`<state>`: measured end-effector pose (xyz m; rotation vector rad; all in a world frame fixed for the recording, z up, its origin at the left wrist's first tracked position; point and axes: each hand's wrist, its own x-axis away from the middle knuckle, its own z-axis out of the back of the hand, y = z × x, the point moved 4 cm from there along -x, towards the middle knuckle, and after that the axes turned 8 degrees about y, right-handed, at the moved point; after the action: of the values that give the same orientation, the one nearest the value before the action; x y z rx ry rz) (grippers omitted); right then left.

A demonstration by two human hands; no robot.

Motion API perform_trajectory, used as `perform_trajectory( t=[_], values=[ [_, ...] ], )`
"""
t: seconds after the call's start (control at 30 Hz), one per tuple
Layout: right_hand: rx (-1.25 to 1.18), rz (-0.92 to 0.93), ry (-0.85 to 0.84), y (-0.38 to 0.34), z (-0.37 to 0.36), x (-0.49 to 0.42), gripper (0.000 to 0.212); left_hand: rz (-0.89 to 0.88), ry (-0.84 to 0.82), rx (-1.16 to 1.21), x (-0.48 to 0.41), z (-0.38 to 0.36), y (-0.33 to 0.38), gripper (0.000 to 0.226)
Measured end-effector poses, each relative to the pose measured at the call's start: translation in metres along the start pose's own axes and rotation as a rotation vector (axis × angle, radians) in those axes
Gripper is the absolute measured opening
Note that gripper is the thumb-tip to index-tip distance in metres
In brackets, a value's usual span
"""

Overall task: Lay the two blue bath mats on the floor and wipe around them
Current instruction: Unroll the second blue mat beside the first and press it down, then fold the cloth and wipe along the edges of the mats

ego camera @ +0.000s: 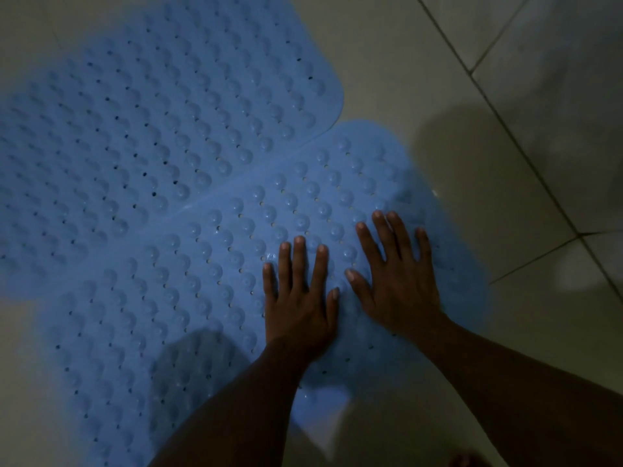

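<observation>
Near mat (pixel 209 298): blue, rubbery, round bumps, small holes.
Far mat (pixel 151 112): alike, rounded corner, touching it.
Hands: we press left hand (pixel 300 308) and right hand (pixel 397 284) flat, fingers spread.

The pale tiled floor (pixel 526 183) carries two blue bath mats (pixel 161 136) (pixel 209 284), edges touching.

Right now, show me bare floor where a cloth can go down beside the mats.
Widest: the floor right of the near mat, across the grout lines. Smaller: the wedge at lower left between the far mat and near mat, and the strip between the forearms. Crowded: the near mat's right end, where left grip and right grip press flat.
</observation>
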<state>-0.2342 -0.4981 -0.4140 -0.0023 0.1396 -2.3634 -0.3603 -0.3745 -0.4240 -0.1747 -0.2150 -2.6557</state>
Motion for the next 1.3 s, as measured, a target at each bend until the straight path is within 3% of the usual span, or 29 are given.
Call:
perform_trajectory(
  t=[0.33, 0.6, 0.77, 0.97, 1.3],
  values=[
    [0.003, 0.008, -0.001, -0.001, -0.003, -0.001, 0.076, 0.001, 0.021, 0.009, 0.001, -0.001, -0.001, 0.071],
    [-0.023, -0.001, 0.021, -0.003, 0.000, 0.002, 0.072, -0.022, -0.100, 0.066, -0.001, 0.013, -0.004, 0.078],
    [0.015, -0.045, -0.093, -0.031, 0.029, -0.009, 0.076, 0.028, -0.113, 0.120, 0.010, 0.058, -0.029, 0.072],
    [-0.006, 0.047, -0.280, -0.098, 0.123, -0.083, 0.074, 0.108, -0.057, 0.027, -0.002, 0.172, -0.101, 0.080],
    [-0.006, 0.267, 0.060, -0.223, 0.431, -0.214, 0.080, 0.223, 0.209, -0.154, -0.030, 0.493, -0.175, 0.081]
  ],
)
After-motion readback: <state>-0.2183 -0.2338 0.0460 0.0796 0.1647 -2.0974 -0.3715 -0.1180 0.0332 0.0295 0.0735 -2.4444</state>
